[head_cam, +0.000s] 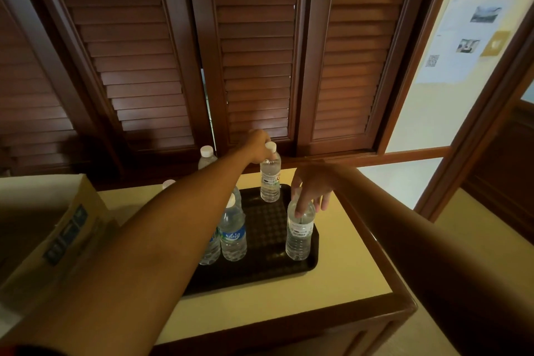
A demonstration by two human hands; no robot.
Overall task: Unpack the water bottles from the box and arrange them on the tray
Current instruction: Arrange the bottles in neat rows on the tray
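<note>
A dark brown tray (268, 272) lies on the cream tabletop. My left hand (260, 146) reaches far over it and grips the neck of a clear bottle (270, 182) standing at the tray's back right corner. My right hand (310, 189) holds the top of another bottle (300, 235) upright at the tray's right edge. A blue-labelled bottle (233, 234) stands near the tray's middle, with another (210, 251) partly hidden behind my left forearm. Two more white caps (207, 151) (168, 183) show beyond that arm. The cardboard box (57, 234) sits at the left.
The table (355, 266) has a raised wooden rim along its right and front edges. Dark louvred wooden shutters (254, 52) stand close behind it. A doorway and a cream wall with posted papers (459, 37) are to the right.
</note>
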